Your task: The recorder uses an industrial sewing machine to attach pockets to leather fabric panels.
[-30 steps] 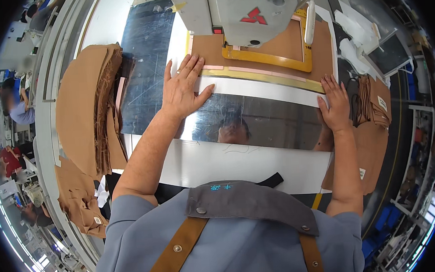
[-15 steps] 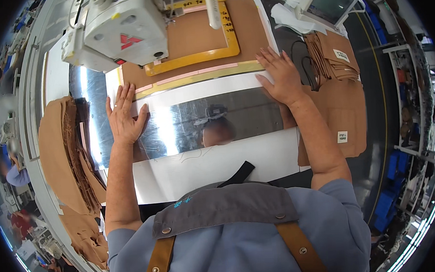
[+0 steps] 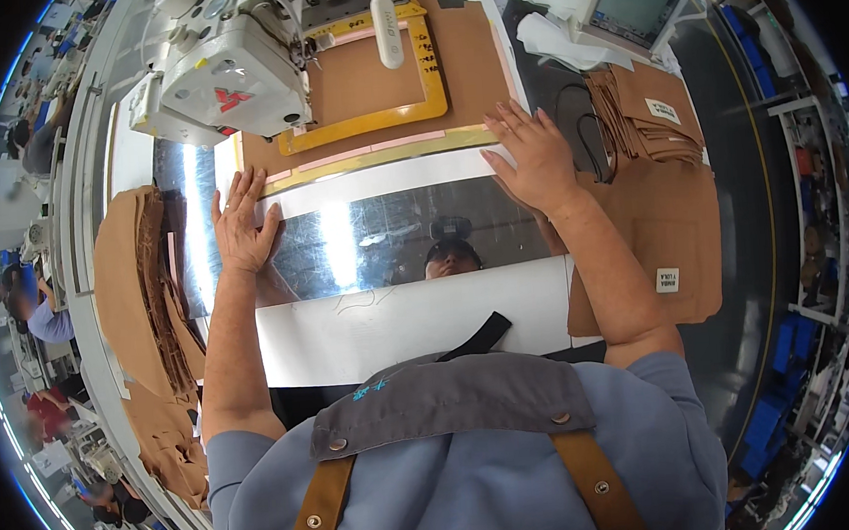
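Note:
My left hand (image 3: 242,218) lies with fingers apart on the left end of a white-bordered board (image 3: 384,165), below a brown panel (image 3: 476,68) edged with pink and yellow strips. My right hand (image 3: 533,161) rests open on the board's right end, fingertips on the panel's edge. A yellow rectangular frame (image 3: 431,90) sits on the panel beside a white sewing machine head (image 3: 218,69). A shiny metal plate (image 3: 379,239) runs between my forearms, reflecting a head.
Brown fabric stacks stand at left (image 3: 124,283) and right (image 3: 652,241). A monitor (image 3: 632,4) is back right, with white material (image 3: 547,44) beside it. Several co-workers, one in a lavender top (image 3: 49,322), are along the far left. Blue bins (image 3: 781,369) line the right aisle.
The view has shifted, putting the machine, board and both hands further left in the picture. More of the frame shows beside the machine head. Both hands stay spread on the board.

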Demonstrator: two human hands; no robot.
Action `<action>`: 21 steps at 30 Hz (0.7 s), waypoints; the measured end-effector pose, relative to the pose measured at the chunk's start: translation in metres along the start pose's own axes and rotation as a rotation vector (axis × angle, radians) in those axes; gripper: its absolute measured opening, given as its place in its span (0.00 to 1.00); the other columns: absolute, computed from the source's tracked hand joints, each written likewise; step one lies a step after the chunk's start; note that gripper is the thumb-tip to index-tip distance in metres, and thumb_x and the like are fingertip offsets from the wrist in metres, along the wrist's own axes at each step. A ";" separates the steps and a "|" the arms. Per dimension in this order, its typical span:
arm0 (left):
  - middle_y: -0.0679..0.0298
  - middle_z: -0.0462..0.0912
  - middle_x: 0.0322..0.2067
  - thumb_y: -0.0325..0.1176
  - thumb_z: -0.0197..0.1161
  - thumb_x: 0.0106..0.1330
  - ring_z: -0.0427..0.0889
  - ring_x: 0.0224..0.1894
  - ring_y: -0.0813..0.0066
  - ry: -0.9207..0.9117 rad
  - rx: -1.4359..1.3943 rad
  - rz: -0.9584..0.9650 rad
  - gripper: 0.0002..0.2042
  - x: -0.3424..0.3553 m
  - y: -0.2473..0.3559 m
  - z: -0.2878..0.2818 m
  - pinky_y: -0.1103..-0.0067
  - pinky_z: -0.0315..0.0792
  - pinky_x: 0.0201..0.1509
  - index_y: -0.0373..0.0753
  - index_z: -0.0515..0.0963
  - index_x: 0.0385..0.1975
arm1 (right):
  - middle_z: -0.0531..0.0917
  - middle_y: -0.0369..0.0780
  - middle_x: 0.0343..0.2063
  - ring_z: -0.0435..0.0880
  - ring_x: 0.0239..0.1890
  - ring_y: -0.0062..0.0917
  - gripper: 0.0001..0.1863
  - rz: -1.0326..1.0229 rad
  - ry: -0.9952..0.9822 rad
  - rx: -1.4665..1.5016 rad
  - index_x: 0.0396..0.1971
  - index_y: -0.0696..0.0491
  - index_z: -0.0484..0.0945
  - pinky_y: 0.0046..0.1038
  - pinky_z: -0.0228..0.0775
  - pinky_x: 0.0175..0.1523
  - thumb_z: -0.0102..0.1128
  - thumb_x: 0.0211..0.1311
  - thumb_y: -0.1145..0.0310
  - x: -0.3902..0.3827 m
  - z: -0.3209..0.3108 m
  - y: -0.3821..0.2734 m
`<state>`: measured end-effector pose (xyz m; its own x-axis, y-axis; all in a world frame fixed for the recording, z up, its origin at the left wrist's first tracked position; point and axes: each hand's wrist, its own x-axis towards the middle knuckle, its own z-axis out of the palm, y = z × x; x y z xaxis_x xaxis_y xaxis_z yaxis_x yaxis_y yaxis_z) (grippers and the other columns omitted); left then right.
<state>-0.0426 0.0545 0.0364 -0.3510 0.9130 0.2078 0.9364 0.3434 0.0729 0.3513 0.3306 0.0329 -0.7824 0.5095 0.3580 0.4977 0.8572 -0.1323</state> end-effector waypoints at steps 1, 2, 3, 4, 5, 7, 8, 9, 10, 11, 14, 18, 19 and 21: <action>0.62 0.70 0.73 0.52 0.57 0.68 0.63 0.77 0.62 -0.003 -0.004 0.002 0.31 -0.001 0.000 -0.001 0.58 0.41 0.83 0.53 0.72 0.72 | 0.79 0.45 0.65 0.71 0.73 0.36 0.26 -0.015 0.005 0.010 0.62 0.50 0.79 0.50 0.61 0.74 0.58 0.72 0.50 0.002 0.000 -0.001; 0.61 0.70 0.73 0.52 0.57 0.68 0.64 0.77 0.63 -0.007 -0.008 0.002 0.31 -0.001 0.001 -0.001 0.58 0.41 0.83 0.53 0.72 0.72 | 0.79 0.46 0.65 0.71 0.72 0.36 0.26 -0.005 -0.003 0.013 0.62 0.51 0.79 0.50 0.61 0.73 0.59 0.71 0.51 0.003 -0.002 -0.001; 0.61 0.71 0.72 0.51 0.58 0.68 0.64 0.77 0.64 -0.014 0.004 -0.015 0.30 -0.002 0.002 -0.001 0.58 0.43 0.82 0.53 0.72 0.71 | 0.79 0.47 0.65 0.72 0.72 0.37 0.26 0.001 -0.013 0.020 0.62 0.51 0.79 0.50 0.62 0.73 0.59 0.71 0.51 0.003 -0.004 -0.002; 0.62 0.72 0.72 0.50 0.59 0.67 0.64 0.77 0.63 0.004 -0.035 -0.004 0.30 0.000 0.004 -0.002 0.57 0.44 0.82 0.52 0.74 0.70 | 0.79 0.47 0.65 0.72 0.72 0.37 0.26 -0.022 -0.012 0.039 0.62 0.51 0.79 0.50 0.62 0.73 0.59 0.71 0.51 0.003 -0.005 -0.003; 0.62 0.72 0.71 0.50 0.59 0.67 0.65 0.76 0.63 0.012 -0.049 0.000 0.30 0.002 0.006 -0.002 0.57 0.45 0.82 0.52 0.74 0.70 | 0.79 0.47 0.64 0.73 0.71 0.38 0.26 -0.001 -0.005 0.038 0.61 0.51 0.80 0.50 0.62 0.73 0.60 0.70 0.52 0.002 -0.007 -0.001; 0.61 0.73 0.71 0.50 0.59 0.67 0.66 0.76 0.62 0.023 -0.070 0.002 0.29 0.005 0.010 -0.003 0.57 0.45 0.81 0.52 0.75 0.69 | 0.79 0.48 0.64 0.73 0.71 0.38 0.25 -0.001 -0.005 0.054 0.61 0.52 0.80 0.50 0.63 0.72 0.61 0.70 0.53 0.001 -0.008 0.000; 0.61 0.73 0.71 0.50 0.59 0.67 0.66 0.76 0.62 0.027 -0.076 0.003 0.29 0.005 0.011 -0.003 0.57 0.45 0.81 0.52 0.75 0.69 | 0.80 0.48 0.64 0.74 0.70 0.39 0.25 0.000 0.001 0.050 0.61 0.52 0.80 0.50 0.63 0.72 0.62 0.69 0.54 0.001 -0.007 0.000; 0.62 0.73 0.71 0.51 0.59 0.67 0.65 0.76 0.63 0.019 -0.066 -0.005 0.29 0.003 0.009 -0.003 0.57 0.46 0.81 0.52 0.75 0.69 | 0.80 0.48 0.63 0.75 0.70 0.39 0.25 0.006 0.011 0.045 0.61 0.52 0.80 0.50 0.63 0.72 0.63 0.69 0.55 0.001 -0.007 0.000; 0.62 0.73 0.71 0.51 0.59 0.67 0.65 0.76 0.63 0.017 -0.056 -0.018 0.29 0.000 0.008 -0.004 0.57 0.46 0.81 0.52 0.75 0.69 | 0.80 0.48 0.63 0.75 0.70 0.39 0.25 -0.005 0.010 0.058 0.61 0.52 0.80 0.50 0.63 0.72 0.63 0.69 0.55 0.003 -0.006 -0.001; 0.62 0.72 0.72 0.50 0.59 0.66 0.64 0.77 0.63 0.003 -0.061 -0.031 0.30 -0.002 0.007 -0.005 0.58 0.44 0.82 0.51 0.74 0.69 | 0.80 0.48 0.63 0.75 0.70 0.40 0.25 -0.008 0.006 0.053 0.61 0.52 0.80 0.50 0.64 0.71 0.63 0.69 0.56 0.004 -0.005 -0.003; 0.63 0.71 0.73 0.50 0.59 0.66 0.63 0.78 0.64 -0.024 -0.074 -0.055 0.31 0.001 0.004 -0.003 0.59 0.42 0.82 0.51 0.74 0.70 | 0.81 0.48 0.63 0.75 0.70 0.40 0.25 -0.008 -0.008 0.043 0.61 0.52 0.80 0.50 0.64 0.72 0.64 0.68 0.56 0.006 0.000 -0.002; 0.62 0.72 0.72 0.52 0.59 0.66 0.65 0.76 0.64 0.015 -0.040 -0.028 0.31 -0.002 0.006 -0.004 0.57 0.45 0.82 0.53 0.74 0.70 | 0.80 0.47 0.63 0.74 0.70 0.40 0.24 -0.015 -0.015 0.019 0.61 0.51 0.80 0.49 0.63 0.72 0.62 0.69 0.57 0.004 -0.006 -0.004; 0.62 0.72 0.72 0.53 0.59 0.66 0.65 0.76 0.64 0.013 -0.051 -0.028 0.31 -0.002 0.006 -0.003 0.58 0.45 0.82 0.53 0.74 0.70 | 0.80 0.47 0.64 0.74 0.70 0.40 0.24 -0.011 -0.014 0.017 0.61 0.51 0.80 0.49 0.63 0.72 0.62 0.70 0.56 0.004 -0.005 -0.003; 0.62 0.72 0.72 0.53 0.59 0.66 0.65 0.76 0.64 0.018 -0.067 -0.030 0.30 0.000 0.008 -0.004 0.58 0.45 0.82 0.52 0.75 0.69 | 0.80 0.47 0.64 0.74 0.70 0.40 0.24 -0.009 -0.010 0.010 0.61 0.51 0.80 0.48 0.63 0.72 0.61 0.70 0.56 0.002 -0.005 -0.002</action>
<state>-0.0349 0.0563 0.0410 -0.3796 0.8981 0.2221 0.9238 0.3547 0.1445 0.3503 0.3297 0.0387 -0.7903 0.5029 0.3500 0.4871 0.8622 -0.1389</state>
